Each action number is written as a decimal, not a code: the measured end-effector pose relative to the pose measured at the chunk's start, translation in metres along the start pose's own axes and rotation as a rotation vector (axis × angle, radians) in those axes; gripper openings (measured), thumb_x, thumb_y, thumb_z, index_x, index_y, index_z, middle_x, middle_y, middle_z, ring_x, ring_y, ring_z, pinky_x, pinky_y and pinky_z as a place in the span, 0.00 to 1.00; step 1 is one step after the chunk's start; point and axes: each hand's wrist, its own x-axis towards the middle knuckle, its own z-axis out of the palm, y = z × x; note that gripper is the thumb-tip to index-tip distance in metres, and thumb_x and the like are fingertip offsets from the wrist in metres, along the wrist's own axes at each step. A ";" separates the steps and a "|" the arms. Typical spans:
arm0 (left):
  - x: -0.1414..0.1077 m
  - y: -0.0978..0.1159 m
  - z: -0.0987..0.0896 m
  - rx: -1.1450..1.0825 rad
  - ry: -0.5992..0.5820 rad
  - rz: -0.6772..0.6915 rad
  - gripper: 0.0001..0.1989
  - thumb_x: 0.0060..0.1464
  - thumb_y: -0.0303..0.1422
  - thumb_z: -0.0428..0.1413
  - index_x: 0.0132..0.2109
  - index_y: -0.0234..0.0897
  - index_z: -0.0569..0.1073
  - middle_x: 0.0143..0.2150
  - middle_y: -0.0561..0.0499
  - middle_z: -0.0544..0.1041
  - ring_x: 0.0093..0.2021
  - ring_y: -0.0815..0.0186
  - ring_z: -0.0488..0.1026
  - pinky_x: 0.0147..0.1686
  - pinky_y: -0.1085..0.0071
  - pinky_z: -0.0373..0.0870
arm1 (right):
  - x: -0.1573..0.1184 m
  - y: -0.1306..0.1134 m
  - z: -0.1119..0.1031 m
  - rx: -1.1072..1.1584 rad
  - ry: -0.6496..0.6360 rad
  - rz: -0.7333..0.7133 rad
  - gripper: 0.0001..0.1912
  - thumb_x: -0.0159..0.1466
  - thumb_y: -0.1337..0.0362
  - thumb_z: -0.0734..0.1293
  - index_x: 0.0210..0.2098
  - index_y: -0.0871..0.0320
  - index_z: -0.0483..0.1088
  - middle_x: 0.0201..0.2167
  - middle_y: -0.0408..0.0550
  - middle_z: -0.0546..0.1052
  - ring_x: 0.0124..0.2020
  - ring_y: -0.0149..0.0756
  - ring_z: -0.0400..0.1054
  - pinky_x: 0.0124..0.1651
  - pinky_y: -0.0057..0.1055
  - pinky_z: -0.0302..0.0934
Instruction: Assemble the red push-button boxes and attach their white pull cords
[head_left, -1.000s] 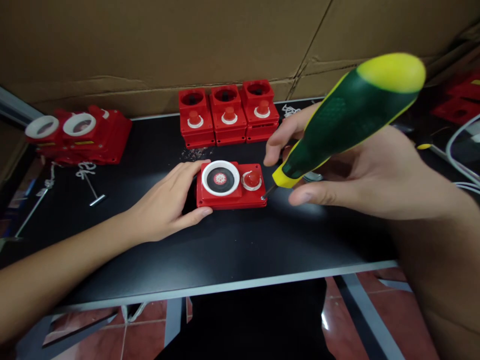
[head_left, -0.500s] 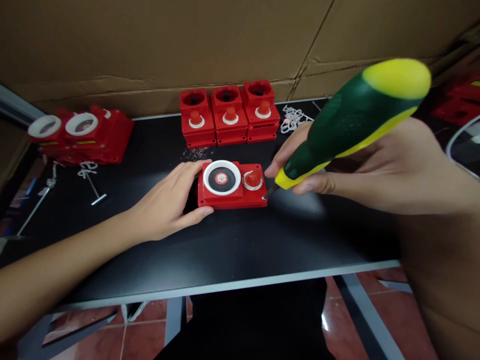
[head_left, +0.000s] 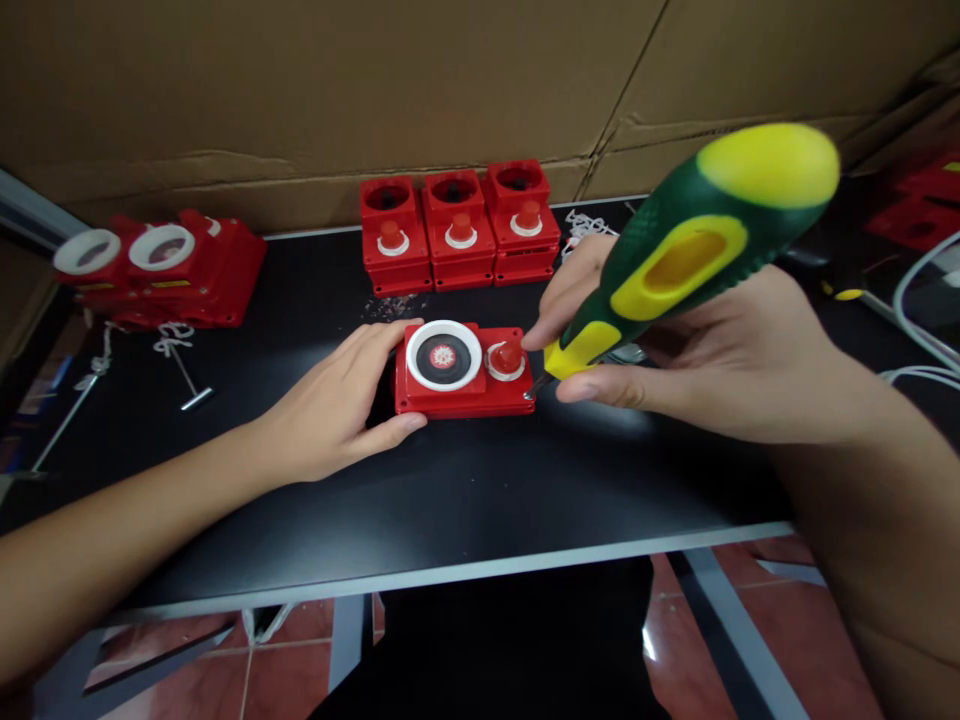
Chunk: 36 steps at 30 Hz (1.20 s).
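Observation:
A red box [head_left: 465, 400] with a white-ringed black disc and a red knob lies flat on the black table. My left hand [head_left: 341, 400] grips its left end, thumb on the front side and fingers behind. In my right hand [head_left: 675, 350] is a screwdriver [head_left: 675, 250] with a green and yellow handle, held between thumb and fingers. The handle leans up to the right, and the tip meets a screw at the box's front right corner.
Three red boxes [head_left: 460, 235] stand in a row at the back, beside white cord [head_left: 585, 226]. More red boxes [head_left: 225, 270] with white rings and a metal T-shaped rod [head_left: 196, 398] are at the left. Cardboard [head_left: 300, 90] rises behind the black table [head_left: 420, 500].
The screwdriver handle has turned, so a yellow oval now shows, and it has shifted slightly left. My right hand's fingers have moved with it. My left hand and the box have stayed in place.

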 end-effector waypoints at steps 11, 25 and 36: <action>0.000 0.000 -0.001 0.015 -0.003 0.001 0.42 0.78 0.59 0.54 0.81 0.31 0.60 0.75 0.29 0.75 0.70 0.37 0.77 0.72 0.42 0.79 | -0.004 -0.015 -0.012 0.310 -0.218 0.108 0.08 0.73 0.68 0.78 0.45 0.46 0.90 0.36 0.46 0.88 0.32 0.42 0.84 0.33 0.37 0.83; 0.003 0.005 -0.007 0.019 -0.024 0.048 0.41 0.79 0.52 0.58 0.80 0.23 0.61 0.75 0.22 0.75 0.72 0.35 0.78 0.71 0.40 0.80 | -0.002 -0.009 -0.006 0.121 -0.030 0.001 0.12 0.66 0.63 0.84 0.47 0.43 0.87 0.41 0.44 0.88 0.41 0.47 0.85 0.41 0.44 0.82; 0.002 0.004 -0.006 0.042 -0.011 0.069 0.40 0.80 0.52 0.57 0.80 0.24 0.60 0.75 0.23 0.75 0.71 0.35 0.78 0.71 0.40 0.81 | -0.004 0.003 -0.004 -0.077 -0.012 -0.156 0.12 0.70 0.55 0.84 0.48 0.50 0.85 0.46 0.46 0.89 0.46 0.45 0.85 0.45 0.44 0.82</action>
